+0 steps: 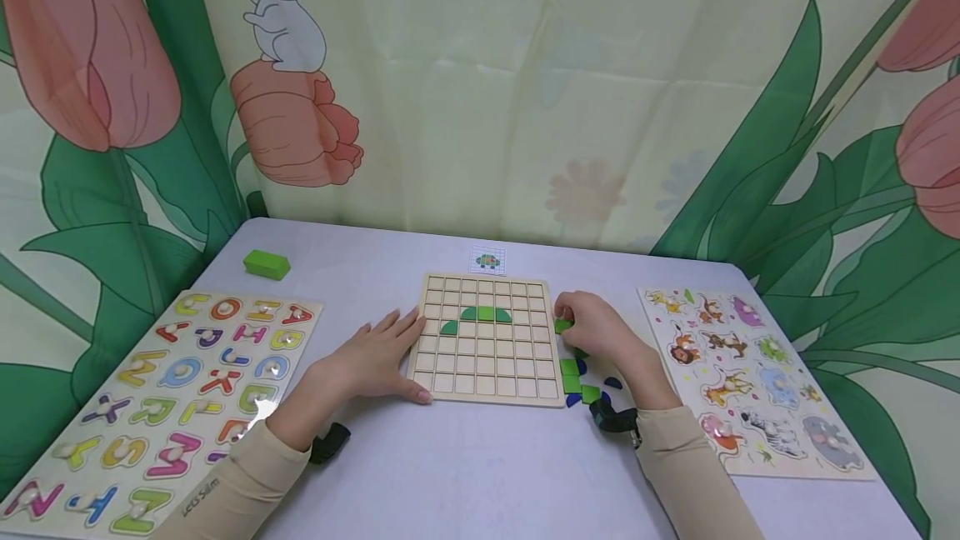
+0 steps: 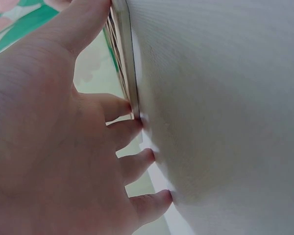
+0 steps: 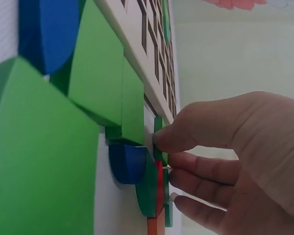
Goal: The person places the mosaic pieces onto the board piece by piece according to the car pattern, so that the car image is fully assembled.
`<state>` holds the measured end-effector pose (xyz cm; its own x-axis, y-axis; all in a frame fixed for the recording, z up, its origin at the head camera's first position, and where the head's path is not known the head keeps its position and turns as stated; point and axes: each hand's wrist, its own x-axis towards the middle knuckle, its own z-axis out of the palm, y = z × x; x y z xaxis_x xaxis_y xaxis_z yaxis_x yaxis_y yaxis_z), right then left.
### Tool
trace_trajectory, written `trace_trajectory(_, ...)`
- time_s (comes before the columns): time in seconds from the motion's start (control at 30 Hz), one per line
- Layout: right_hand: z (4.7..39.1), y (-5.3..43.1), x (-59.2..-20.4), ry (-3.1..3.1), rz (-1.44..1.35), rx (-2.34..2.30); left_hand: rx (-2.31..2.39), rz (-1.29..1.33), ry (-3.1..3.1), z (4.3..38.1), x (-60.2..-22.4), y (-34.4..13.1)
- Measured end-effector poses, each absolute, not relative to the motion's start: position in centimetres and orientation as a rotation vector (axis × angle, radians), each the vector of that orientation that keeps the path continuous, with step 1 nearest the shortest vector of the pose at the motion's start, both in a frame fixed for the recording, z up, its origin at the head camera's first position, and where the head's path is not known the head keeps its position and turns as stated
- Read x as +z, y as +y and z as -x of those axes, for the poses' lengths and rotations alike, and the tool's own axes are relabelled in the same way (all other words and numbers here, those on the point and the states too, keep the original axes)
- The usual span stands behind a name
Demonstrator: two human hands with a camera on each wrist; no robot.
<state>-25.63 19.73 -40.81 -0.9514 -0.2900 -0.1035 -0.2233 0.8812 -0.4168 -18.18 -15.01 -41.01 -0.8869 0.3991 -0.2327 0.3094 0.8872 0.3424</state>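
A wooden grid board (image 1: 487, 365) lies in the middle of the table. Three dark green curved pieces (image 1: 448, 327) and a light green square block (image 1: 486, 313) sit in its cells. My left hand (image 1: 375, 357) rests spread at the board's left side, thumb and fingers touching its edge, as the left wrist view also shows. Beside the right edge, my right hand (image 1: 600, 327) pinches a green block (image 3: 159, 147) between thumb and fingers. Around it lie more green blocks (image 3: 98, 63), blue curved pieces (image 3: 127, 164), a dark green piece (image 3: 147, 183) and red and orange ones.
A small picture card (image 1: 487, 260) of a turtle lies behind the board. At the left is a letter puzzle (image 1: 172, 340), with a green rectangular block (image 1: 266, 264) behind it. An animal puzzle (image 1: 750, 382) lies at the right. A printed curtain (image 1: 480, 107) hangs behind the table.
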Motion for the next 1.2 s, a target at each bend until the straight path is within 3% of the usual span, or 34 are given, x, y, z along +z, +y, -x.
trace_trajectory(0.37, 25.2, 19.5, -40.4, 2.925, 0.391, -0.602, 0.41, -0.527, 2.759, 18.3, -41.2, -14.8)
trace_trajectory(1.2, 24.0, 15.0, -40.3, 2.876, 0.7, -0.676, 0.406, -0.529, 2.766, 18.4, -41.4, -15.0)
